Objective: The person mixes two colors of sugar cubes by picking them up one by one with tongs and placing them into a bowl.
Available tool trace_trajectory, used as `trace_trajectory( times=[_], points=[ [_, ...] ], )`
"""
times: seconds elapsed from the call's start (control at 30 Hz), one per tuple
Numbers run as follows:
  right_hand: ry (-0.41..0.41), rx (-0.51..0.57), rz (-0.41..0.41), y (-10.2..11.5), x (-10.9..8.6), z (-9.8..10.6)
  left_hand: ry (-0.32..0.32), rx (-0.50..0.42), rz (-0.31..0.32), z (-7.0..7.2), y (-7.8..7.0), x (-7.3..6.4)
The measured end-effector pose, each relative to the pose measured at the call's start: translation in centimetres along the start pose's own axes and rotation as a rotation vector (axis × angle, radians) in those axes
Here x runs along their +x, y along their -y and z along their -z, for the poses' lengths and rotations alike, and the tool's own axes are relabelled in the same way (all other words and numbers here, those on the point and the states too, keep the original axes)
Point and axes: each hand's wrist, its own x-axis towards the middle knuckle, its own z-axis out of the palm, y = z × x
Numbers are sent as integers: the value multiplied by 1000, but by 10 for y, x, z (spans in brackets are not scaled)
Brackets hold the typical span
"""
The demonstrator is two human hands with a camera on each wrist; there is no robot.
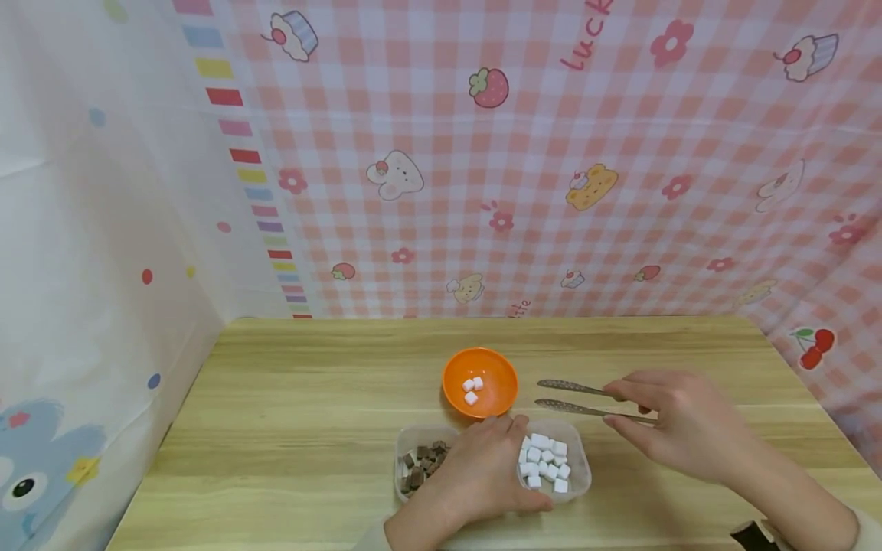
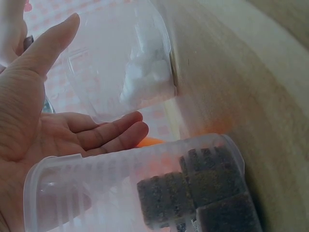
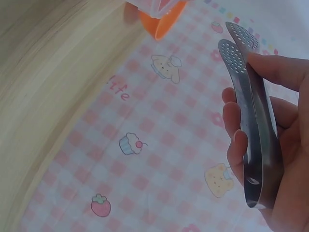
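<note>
My right hand (image 1: 682, 417) holds metal tongs (image 3: 263, 130); their perforated tips stand apart, pointing left at the bowl, with nothing between them. With thumb on the near side and fingers on the far side, my left hand (image 1: 482, 467) grips a clear plastic container (image 1: 581, 482) of white cubes (image 1: 544, 459). Left of that, partly covered by the same hand, a second clear container (image 1: 402, 436) holds dark brown cubes (image 2: 212, 183). Behind both containers sits an orange bowl (image 1: 506, 394) with 3 white cubes (image 1: 472, 389) inside.
Everything stands on a wood-grain table (image 1: 289, 413). A pink checked cloth (image 1: 524, 153) with cartoon prints hangs along the back edge, and a white printed cloth (image 1: 83, 214) hangs at the left. Near the right forearm, a dark strap-like object (image 1: 752, 536) shows.
</note>
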Motion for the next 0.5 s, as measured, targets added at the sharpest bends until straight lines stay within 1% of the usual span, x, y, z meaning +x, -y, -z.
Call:
trace_trajectory(
  times=[0.17, 0.37, 0.5],
  points=[
    [22, -48, 18, 3, -9, 3, 4, 2, 8, 0, -1, 1],
    [108, -118, 28, 7, -17, 3, 0, 6, 7, 2, -3, 0],
    [168, -121, 29, 9, -20, -1, 7, -4, 9, 2, -2, 0]
  ],
)
